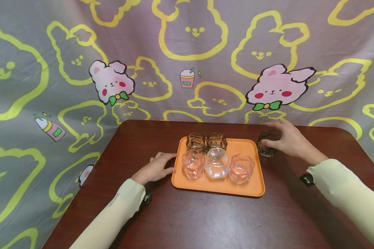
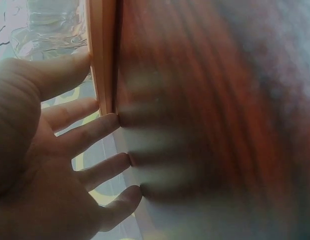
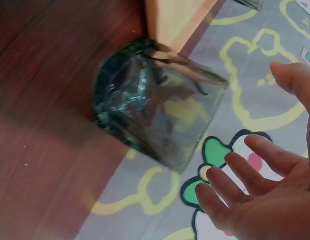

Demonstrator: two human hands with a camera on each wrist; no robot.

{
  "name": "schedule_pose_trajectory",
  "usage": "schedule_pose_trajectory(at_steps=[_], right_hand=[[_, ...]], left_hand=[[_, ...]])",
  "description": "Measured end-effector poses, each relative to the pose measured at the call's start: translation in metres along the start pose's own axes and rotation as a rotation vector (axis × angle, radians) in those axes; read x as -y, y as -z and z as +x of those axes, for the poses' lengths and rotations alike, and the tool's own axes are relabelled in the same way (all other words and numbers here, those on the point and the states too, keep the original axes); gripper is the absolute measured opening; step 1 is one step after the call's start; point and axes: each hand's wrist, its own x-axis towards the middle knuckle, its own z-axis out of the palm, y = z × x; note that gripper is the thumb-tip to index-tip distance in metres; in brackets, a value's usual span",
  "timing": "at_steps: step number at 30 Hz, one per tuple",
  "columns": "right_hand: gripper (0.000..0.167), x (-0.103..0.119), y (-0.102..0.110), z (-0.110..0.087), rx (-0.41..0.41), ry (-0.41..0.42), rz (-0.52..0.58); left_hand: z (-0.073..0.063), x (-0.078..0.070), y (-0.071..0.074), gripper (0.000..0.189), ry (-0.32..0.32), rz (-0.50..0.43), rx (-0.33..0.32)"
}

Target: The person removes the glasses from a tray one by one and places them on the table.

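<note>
Grey cloth backdrop (image 1: 137, 45), printed with yellow animal outlines and rabbit heads; before it, dark red-brown wooden tabletop (image 1: 218, 221). Left to right, we list:

Cream left sleeve (image 1: 112, 216): small dark mark, possibly lettering, too small for us to read.

Left hand (image 1: 154, 168): fingers spread apart, at the tray's left edge.

Orange rectangular tray (image 1: 219, 190), probably plastic: we judge it stiff and light, best lifted level by both ends. Aboard: smoky-brown glass tumbler (image 1: 195, 140) behind pink-tinted faceted glass tumbler (image 1: 194, 166); second smoky-brown tumbler (image 1: 216, 140) behind clear faceted glass (image 1: 216, 169); second pink tumbler (image 1: 241, 169).

Dark smoky glass tumbler (image 1: 266, 147), thick-based: upright on the tabletop, just beside the tray's right edge. We expect it hard, slippery, breakable and bottom-heavy; hold it round the sides.

Right hand (image 1: 290, 138): fingers apart around this tumbler, not closed on it.

Brands, labels: none legible to us.
</note>
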Motion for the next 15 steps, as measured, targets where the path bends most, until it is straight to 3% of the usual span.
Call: schedule_pose_trajectory(at_steps=[15], right_hand=[[0.068, 0.034, -0.013, 0.006, 0.012, 0.141, 0.028]], left_hand=[[0.001, -0.001, -0.001, 0.061, 0.036, 0.012, 0.023]])
